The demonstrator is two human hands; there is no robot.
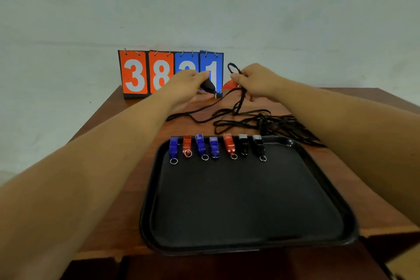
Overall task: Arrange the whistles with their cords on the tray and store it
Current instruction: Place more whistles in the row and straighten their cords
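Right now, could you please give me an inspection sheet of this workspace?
Surface: brown wooden table, black tray near the front edge.
Job's things: seven whistles in a row at the tray's far edge: three blue, two red, two black; no cords on them.
Clutter: scoreboard at the back.
Hands: left hand holds a black whistle; right hand holds a red whistle and a cord loop.
Cables: black cords tangled behind the tray.
Surroundings: plain wall.
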